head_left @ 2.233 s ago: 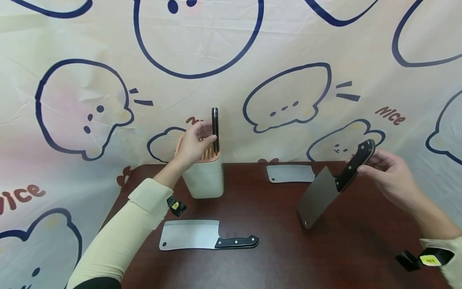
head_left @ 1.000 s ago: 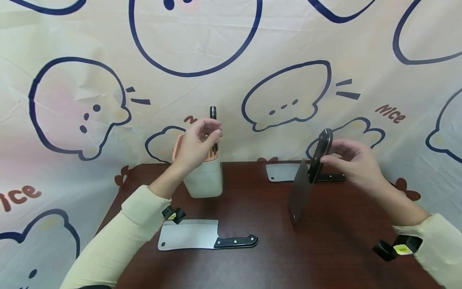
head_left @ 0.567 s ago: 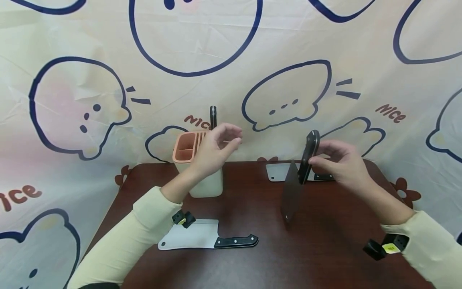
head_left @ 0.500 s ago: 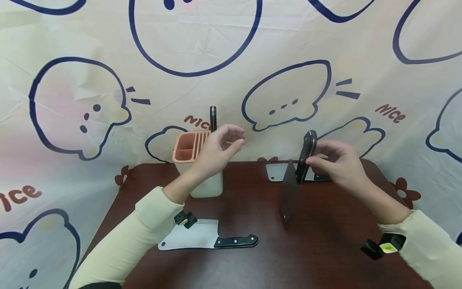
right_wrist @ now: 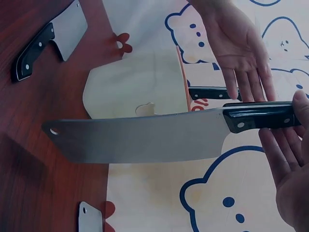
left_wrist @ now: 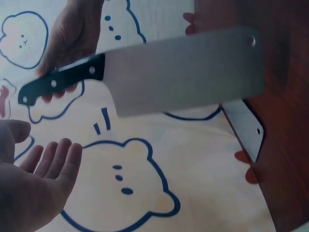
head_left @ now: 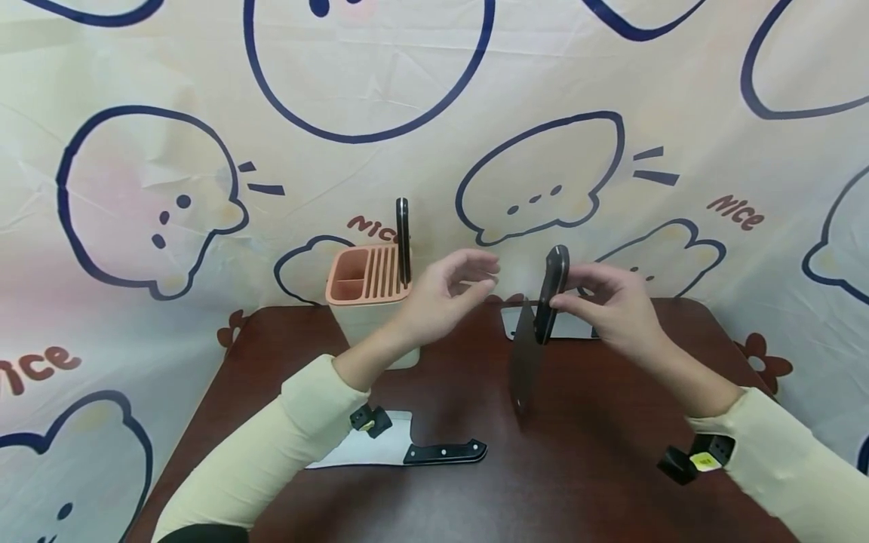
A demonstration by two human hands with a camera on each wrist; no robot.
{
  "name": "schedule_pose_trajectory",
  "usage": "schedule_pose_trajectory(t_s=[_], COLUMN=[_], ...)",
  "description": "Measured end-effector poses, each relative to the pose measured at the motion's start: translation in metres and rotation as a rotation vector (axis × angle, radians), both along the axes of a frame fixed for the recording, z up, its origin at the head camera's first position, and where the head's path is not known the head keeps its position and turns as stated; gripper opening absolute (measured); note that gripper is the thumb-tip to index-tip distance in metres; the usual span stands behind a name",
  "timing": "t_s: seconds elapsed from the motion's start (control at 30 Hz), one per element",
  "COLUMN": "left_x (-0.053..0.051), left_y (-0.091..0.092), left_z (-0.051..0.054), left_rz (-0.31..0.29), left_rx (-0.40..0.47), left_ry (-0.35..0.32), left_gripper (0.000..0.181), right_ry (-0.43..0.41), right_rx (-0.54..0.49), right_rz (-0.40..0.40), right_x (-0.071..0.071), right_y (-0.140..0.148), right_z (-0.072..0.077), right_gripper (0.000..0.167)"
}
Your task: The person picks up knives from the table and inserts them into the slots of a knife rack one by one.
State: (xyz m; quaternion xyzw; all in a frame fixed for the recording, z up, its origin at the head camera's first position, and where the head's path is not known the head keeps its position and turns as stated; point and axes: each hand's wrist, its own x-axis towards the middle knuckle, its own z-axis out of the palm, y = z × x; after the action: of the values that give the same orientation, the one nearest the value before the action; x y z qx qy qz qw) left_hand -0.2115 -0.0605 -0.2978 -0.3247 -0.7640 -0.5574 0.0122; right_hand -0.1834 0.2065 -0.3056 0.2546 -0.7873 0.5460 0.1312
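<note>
Held cleaver [head_left: 526, 363] right of knife block [head_left: 360, 324]

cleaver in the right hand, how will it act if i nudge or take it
The cleaver will probably stay stiff, since its broad metal blade shows no bend. It may feel blade-heavy, the blade being much larger than the handle. A nudge might swivel it, as the right hand holds only the handle.

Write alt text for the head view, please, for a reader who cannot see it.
A right hand holds a cleaver by its black handle, blade down over a brown table; the open left hand is empty nearby. Behind stands a knife holder with one upright handle; two more cleavers lie on the table.
</note>
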Motion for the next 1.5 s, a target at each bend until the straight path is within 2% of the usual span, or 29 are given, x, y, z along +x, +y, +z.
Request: schedule_pose_trajectory(t_s=[0.17,0.3,0.5,1.17,1.5], left_x=[0.005,0.007,0.01,0.012,0.013], left_y=[0.009,0.018,0.027,0.038,0.036], left_z=[-0.006,-0.011,-0.017,-0.022,-0.021], left_rz=[-0.056,-0.109,-0.141,-0.09,-0.053], left_rx=[-0.01,0.015,0.035,0.108,0.123], left_ry=[-0.028,-0.029,-0.029,0.018,0.009], left_gripper=[0.039,0.039,0.04,0.041,0.04], right_ry=[0.003,0.004,0.012,0.006,-0.061], right_rx=[0.042,0.034,0.005,-0.004,0.004], right_rz=[-0.014,-0.013,-0.02,0.009,0.034], right_x=[-0.002,-0.002,-0.003,-0.005,-0.005], right_y=[-0.006,-0.01,-0.013,-0.02,-0.02], right_z=[0.001,-0.001,-0.004,-0.005,-0.005], right_gripper=[0.03,0.032,0.033,0.032,0.033])
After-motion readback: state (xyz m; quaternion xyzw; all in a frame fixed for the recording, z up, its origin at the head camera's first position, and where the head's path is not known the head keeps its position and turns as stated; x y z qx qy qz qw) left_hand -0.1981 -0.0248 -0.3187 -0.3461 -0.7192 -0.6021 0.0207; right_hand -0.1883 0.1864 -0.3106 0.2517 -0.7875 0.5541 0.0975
